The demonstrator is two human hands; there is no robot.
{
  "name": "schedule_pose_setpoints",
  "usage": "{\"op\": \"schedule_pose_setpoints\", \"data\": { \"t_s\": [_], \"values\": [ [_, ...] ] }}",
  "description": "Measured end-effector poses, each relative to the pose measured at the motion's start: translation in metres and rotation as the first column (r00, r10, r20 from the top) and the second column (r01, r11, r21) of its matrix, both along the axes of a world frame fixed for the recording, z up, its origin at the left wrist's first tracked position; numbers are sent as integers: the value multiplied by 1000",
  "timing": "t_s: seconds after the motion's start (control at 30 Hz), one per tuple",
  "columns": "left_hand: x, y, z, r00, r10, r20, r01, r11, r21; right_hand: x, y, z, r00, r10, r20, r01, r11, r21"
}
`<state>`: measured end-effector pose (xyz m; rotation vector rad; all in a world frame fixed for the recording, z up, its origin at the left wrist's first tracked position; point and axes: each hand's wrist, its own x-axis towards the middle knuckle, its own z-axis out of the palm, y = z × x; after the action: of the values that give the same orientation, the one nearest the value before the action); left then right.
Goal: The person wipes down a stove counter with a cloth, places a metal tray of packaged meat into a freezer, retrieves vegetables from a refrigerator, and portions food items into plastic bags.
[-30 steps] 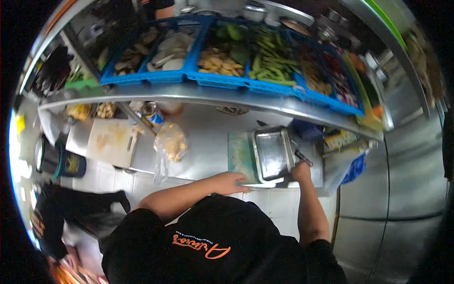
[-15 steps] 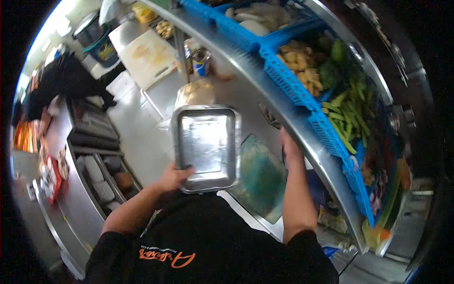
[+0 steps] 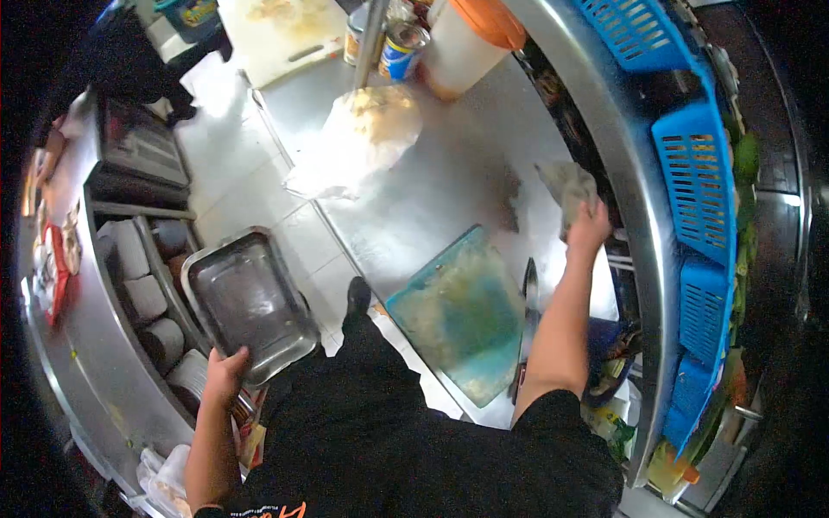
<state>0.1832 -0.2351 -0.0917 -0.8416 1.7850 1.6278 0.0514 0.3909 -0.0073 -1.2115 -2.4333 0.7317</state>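
My left hand (image 3: 228, 373) grips the near edge of a rectangular metal tray (image 3: 253, 302), which hangs over the floor at the left with nothing in it. Over the steel table (image 3: 458, 164), my right hand (image 3: 587, 226) is closed on a greyish cloth (image 3: 567, 186), near the shelf on the right. A stained teal cutting board (image 3: 462, 315) lies on the table in front of me. Beside its right edge is a knife (image 3: 529, 281), partly hidden by my forearm.
A plastic bag (image 3: 367, 134) of pale food sits at the table's left edge. Behind it stand a blue-labelled can (image 3: 402, 50), an orange-lidded container (image 3: 471, 47) and a white cutting board (image 3: 281, 34). Blue baskets (image 3: 691, 181) line the right shelf. A person (image 3: 121, 65) is at the far left.
The tray has swung left and lower in my left hand, away from over the table. My right hand has reached forward and taken hold of the cloth. The view has turned.
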Motion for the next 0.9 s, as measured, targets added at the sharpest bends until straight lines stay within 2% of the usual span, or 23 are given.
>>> {"op": "schedule_pose_setpoints", "data": {
  "t_s": [0.1, 0.13, 0.2, 0.23, 0.27, 0.3, 0.33, 0.37, 0.4, 0.47, 0.53, 0.6, 0.67, 0.7, 0.77, 0.8, 0.83, 0.9],
  "values": [
    [5, -10, -26, 998, 14, 57, -12, 999, -42, 76, 48, -12, 944, -256, -206, 245, 966, -80],
    [8, -11, -33, 996, 40, 78, -37, 998, -45, 107, 89, -43, 938, -168, -302, 92, 964, -251],
    [5, -10, -39, 993, 44, 112, -33, 995, -91, 188, 220, -140, 985, -173, -11, 163, 944, -287],
    [2, -7, -40, 992, 18, 128, -1, 991, -130, 171, 202, -142, 977, -109, 183, 118, 992, -36],
    [1, -2, -40, 990, -6, 143, 31, 985, -170, 154, 184, -144, 904, -133, 406, 32, 969, 247],
    [-1, 8, -39, 991, 71, 115, -61, 994, -93, 134, 160, -142, 801, -234, 551, -75, 874, 479],
    [11, -1, -57, 996, 49, 72, -45, 997, -58, 110, 167, -146, 870, -69, 489, -238, 809, 537],
    [32, -18, -82, 999, 24, 33, -23, 999, -25, 85, 174, -148, 886, 100, 453, -388, 696, 604],
    [22, -2, -71, 993, 77, 89, -76, 997, -11, 43, 179, -150, 832, -26, 554, -340, 766, 546],
    [11, 25, -57, 978, 136, 159, -136, 991, -7, -42, 189, -154, 587, -223, 778, -246, 867, 433],
    [13, 28, -56, 972, 160, 174, -158, 987, -29, -118, 137, -128, 815, -282, 507, 134, 942, 308],
    [16, 27, -59, 976, 127, 174, -124, 992, -28, -176, 88, -113, 896, -236, 376, 121, 945, 305],
    [18, 24, -62, 974, 104, 199, -98, 994, -41, -222, 77, -125, 944, -92, 316, -48, 911, 409],
    [17, 26, -61, 967, 155, 200, -160, 987, 9, -240, 68, -125, 935, 34, 354, -177, 908, 379],
    [12, 31, -61, 973, 114, 202, -114, 993, -16, -262, 57, -121, 866, 266, 423, -417, 852, 317],
    [10, 36, -57, 975, 90, 205, -87, 996, -22, -266, 56, -138, 840, 328, 432, -500, 776, 385],
    [2, 48, -51, 979, 84, 185, -90, 995, 29, -266, 55, -158, 810, 379, 447, -570, 686, 453],
    [-5, 59, -58, 994, -15, 108, 11, 999, 38, -224, 6, -157, 818, 509, 266, -573, 692, 439]
  ]
}}
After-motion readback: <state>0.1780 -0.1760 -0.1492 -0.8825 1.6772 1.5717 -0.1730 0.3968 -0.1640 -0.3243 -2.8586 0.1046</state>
